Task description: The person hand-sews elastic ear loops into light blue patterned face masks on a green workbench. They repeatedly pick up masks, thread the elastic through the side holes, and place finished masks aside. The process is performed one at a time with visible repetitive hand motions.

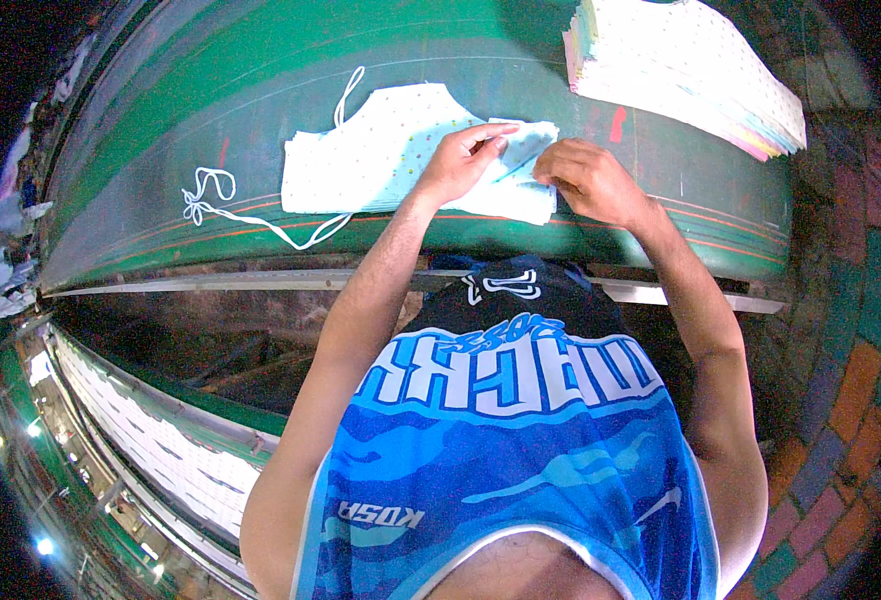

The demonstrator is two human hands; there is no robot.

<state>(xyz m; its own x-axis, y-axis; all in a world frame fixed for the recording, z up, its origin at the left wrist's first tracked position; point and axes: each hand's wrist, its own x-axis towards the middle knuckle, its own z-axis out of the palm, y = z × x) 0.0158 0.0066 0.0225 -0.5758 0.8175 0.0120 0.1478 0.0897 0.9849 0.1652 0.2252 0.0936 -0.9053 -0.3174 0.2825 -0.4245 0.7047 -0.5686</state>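
Observation:
A small white and pale-blue garment piece (380, 150) with tiny coloured prints lies flat on the green table. Its right end is folded or layered, with loose edges showing. My left hand (465, 163) rests over that end, thumb and forefinger closed on the cloth. At the garment's right edge, my right hand (588, 180) has its fingers pinched together on the fabric; its fingertips are partly hidden. From the garment's lower side a white cord (305, 240) runs out left to a loose tangle. Another short cord loop (348, 95) sticks up from its top edge.
A thick stack of printed cloth pieces (685, 75) sits at the table's far right. The green table (160, 130) curves across in front of me, its near edge close to my body. Left below is a long rack or table with white patterned cloth (160, 440). Coloured paving (850, 390) lies right.

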